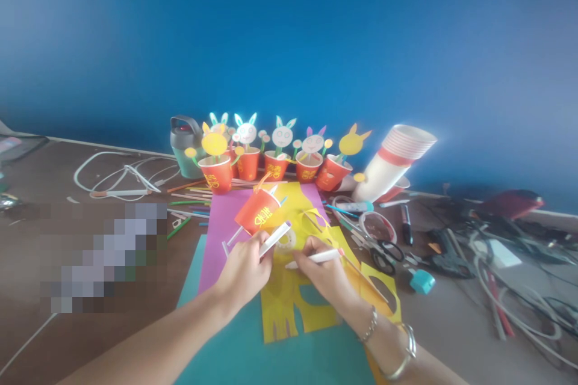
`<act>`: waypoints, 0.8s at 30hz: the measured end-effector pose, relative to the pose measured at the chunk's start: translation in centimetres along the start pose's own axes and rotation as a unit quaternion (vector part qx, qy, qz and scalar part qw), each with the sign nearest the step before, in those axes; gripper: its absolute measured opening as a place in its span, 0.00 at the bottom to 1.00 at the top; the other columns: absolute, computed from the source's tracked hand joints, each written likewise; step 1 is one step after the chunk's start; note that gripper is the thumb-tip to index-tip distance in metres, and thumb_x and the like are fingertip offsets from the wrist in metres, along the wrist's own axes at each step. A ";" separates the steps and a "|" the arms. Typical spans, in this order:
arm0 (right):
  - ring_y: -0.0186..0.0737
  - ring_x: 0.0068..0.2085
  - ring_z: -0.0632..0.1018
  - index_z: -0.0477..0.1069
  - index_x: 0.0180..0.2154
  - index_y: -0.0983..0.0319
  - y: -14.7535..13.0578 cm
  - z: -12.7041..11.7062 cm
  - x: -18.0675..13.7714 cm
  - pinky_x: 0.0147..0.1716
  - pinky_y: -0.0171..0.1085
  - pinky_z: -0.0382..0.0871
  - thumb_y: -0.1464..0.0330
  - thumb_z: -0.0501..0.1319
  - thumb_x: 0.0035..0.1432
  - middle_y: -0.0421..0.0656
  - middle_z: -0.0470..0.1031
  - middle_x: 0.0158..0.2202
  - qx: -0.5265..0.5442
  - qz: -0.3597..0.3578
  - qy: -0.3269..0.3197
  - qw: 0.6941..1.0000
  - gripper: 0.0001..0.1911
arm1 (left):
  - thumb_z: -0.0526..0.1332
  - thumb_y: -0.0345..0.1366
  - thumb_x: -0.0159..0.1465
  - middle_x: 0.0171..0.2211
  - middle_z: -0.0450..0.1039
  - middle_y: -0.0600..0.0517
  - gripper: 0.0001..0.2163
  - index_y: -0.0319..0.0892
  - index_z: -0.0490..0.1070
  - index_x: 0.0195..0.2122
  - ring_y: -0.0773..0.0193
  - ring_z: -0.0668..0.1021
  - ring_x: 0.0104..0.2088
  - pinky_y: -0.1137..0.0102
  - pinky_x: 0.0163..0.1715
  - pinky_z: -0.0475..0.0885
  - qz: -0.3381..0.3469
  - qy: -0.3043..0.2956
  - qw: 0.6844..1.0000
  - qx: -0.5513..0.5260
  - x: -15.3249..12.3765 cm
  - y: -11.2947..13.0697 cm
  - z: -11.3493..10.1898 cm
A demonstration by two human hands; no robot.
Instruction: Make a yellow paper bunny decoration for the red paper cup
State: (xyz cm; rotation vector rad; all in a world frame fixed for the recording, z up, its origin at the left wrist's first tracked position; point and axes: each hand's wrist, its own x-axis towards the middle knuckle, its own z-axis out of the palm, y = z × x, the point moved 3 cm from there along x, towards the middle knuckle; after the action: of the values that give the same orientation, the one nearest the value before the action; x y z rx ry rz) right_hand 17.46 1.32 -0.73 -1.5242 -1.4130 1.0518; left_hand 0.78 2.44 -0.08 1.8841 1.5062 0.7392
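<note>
My left hand (246, 267) is closed on a white marker with a purple end (276, 238), pointing up to the right. In my right hand (326, 274) is a white marker with a reddish end (321, 257), its tip toward the left. Between the hands lies a pale paper disc with a face drawn on it (286, 239), partly hidden by the fingers. Both hands are over yellow paper with cut-out holes (280, 313). Just beyond my left hand, a red paper cup (257, 210) lies tilted, with coloured strips sticking out of it.
Several red cups with paper animal heads (215, 174) line the wall side. A leaning stack of white cups (388, 162), black-handled scissors (386, 255), a glue gun (445, 252) and cables (492, 289) lie right. A grey-green bottle (183, 147) and white cord (120, 171) are left.
</note>
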 end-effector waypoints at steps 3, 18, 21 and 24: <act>0.29 0.17 0.61 0.55 0.20 0.58 0.1 0.0 0.0 0.16 0.29 0.54 0.65 0.59 0.48 0.31 0.57 0.14 0.011 0.005 -0.008 1.000 0.13 | 0.52 0.31 0.63 0.17 0.63 0.58 0.07 0.45 0.60 0.27 0.67 0.69 0.18 0.74 0.19 0.57 -0.002 0.002 1.000 -0.001 0.0 0.0 0.0; 0.29 0.19 0.59 0.55 0.19 0.59 0.3 -0.1 0.1 0.17 0.29 0.53 0.66 0.58 0.46 0.32 0.57 0.16 -0.019 -0.011 -0.002 1.000 0.12 | 0.52 0.31 0.63 0.17 0.63 0.58 0.06 0.45 0.60 0.28 0.66 0.69 0.18 0.74 0.20 0.57 0.002 0.000 1.000 0.011 -0.1 -0.1 0.1; 0.28 0.18 0.58 0.55 0.20 0.58 0.5 -0.1 0.1 0.16 0.29 0.52 0.65 0.58 0.46 0.31 0.55 0.15 0.005 -0.005 0.005 1.000 0.12 | 0.53 0.31 0.63 0.18 0.64 0.58 0.06 0.45 0.61 0.28 0.66 0.70 0.19 0.74 0.20 0.57 0.000 0.003 1.000 0.012 -0.1 -0.2 0.1; 0.28 0.18 0.57 0.54 0.19 0.58 0.4 -0.1 0.1 0.15 0.28 0.51 0.66 0.58 0.45 0.30 0.54 0.14 0.017 0.000 0.003 1.000 0.12 | 0.53 0.32 0.63 0.18 0.65 0.58 0.07 0.45 0.61 0.28 0.66 0.70 0.19 0.74 0.20 0.58 0.001 0.006 1.000 0.009 0.0 -0.2 0.1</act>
State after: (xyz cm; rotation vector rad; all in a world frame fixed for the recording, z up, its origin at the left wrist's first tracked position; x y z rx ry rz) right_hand 17.67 1.39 -1.04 -1.5022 -1.3854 1.0657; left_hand 0.73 2.45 -0.24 1.8987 1.5224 0.7411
